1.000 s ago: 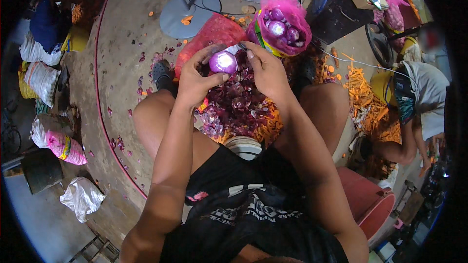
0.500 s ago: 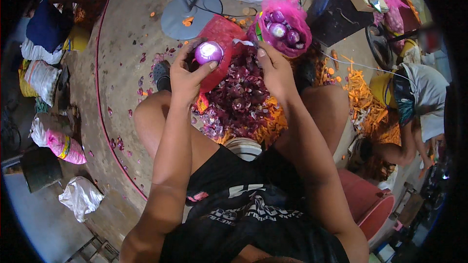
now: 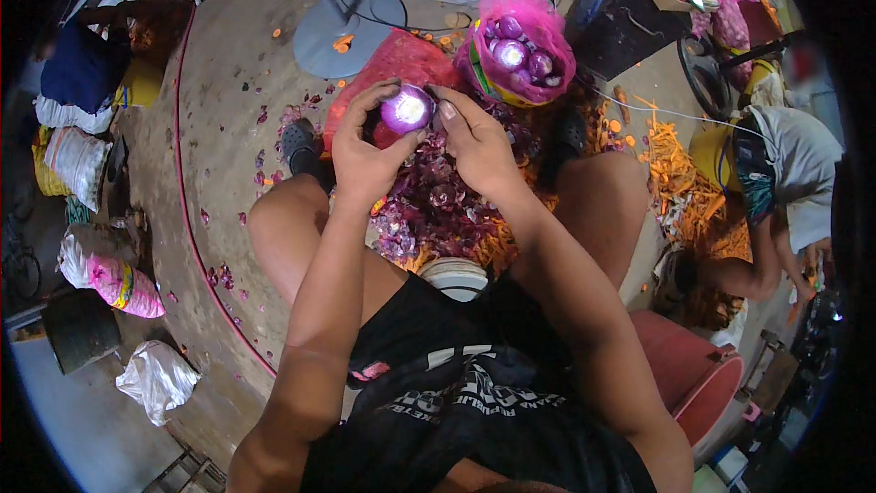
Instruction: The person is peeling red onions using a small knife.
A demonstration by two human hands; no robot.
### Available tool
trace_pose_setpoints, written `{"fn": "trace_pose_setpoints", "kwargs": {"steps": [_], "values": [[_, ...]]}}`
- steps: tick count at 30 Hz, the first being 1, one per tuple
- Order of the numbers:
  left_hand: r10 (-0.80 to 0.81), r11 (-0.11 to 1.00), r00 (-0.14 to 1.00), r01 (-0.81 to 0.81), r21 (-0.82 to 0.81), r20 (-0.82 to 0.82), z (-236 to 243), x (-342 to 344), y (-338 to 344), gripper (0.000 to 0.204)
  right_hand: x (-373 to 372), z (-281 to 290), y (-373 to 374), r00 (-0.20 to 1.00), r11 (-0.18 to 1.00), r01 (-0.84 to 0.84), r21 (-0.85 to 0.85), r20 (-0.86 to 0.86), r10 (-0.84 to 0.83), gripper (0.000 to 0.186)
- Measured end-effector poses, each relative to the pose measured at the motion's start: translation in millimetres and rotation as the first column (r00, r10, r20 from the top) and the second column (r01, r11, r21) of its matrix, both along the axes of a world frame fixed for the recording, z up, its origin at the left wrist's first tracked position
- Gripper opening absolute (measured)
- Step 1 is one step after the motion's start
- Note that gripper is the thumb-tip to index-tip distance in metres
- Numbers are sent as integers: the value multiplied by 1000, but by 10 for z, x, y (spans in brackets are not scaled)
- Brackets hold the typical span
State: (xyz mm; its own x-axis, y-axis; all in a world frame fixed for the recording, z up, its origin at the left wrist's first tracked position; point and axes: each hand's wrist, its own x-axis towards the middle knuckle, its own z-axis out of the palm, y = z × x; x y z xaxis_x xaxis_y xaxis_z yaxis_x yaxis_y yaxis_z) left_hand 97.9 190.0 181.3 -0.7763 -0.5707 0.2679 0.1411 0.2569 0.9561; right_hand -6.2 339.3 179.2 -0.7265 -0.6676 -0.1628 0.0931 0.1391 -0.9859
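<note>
Purple onion, one, hand-held above loose skins

Left hand [image 3: 365,157]: fingers curled around a purple onion [image 3: 405,110], gripped pale side up at upper centre of the frame.
Right hand [image 3: 481,148]: fingers bent at the onion's right edge; whether anything is pinched there cannot be told.
Risk: the glossy surface, if damp, could be let slip under uneven pressure. Should a sharp tool be hidden by the right fingers, the left ones could be nicked, being set so close.
Heap of dark-red skins [image 3: 443,190], centre, mixed with orange strips: a dropped onion could be soiled or lost there.
Red mesh bag [image 3: 397,57], upper centre, behind the onion.
Pink net bag [image 3: 562,50], upper right of centre, open, filled with onions: contents could be spilled if it were knocked.
</note>
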Motion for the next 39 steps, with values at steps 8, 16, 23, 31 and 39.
{"fn": "trace_pose_setpoints", "kwargs": {"steps": [8, 16, 23, 31, 39], "values": [[-8, 957, 996, 34, 290, -93, -4, 79, -37, 68, -97, 130, -5, 893, 984, 179, -4, 421, -161, 37], [-67, 570, 982, 184, 801, -178, -133, 7, -119, 56, -294, 151, 375, 970, 953, -13, 304, -228, 86, 57], [-257, 537, 958, 32, 843, 127, -286, -81, -7, 52, -1232, 978, 803, 810, 916, 185, 356, -583, 63, 33], [-394, 909, 737, 225, 351, 549, -870, -1005, 489, 52, -2526, 473, 1398, 753, 840, 478, 256, -612, -242, 41], [-175, 717, 863, 442, -539, 474, -1233, -3168, 694, 53, -2859, 500, 1501, 841, 789, 436, 432, -508, -187, 40]]}}
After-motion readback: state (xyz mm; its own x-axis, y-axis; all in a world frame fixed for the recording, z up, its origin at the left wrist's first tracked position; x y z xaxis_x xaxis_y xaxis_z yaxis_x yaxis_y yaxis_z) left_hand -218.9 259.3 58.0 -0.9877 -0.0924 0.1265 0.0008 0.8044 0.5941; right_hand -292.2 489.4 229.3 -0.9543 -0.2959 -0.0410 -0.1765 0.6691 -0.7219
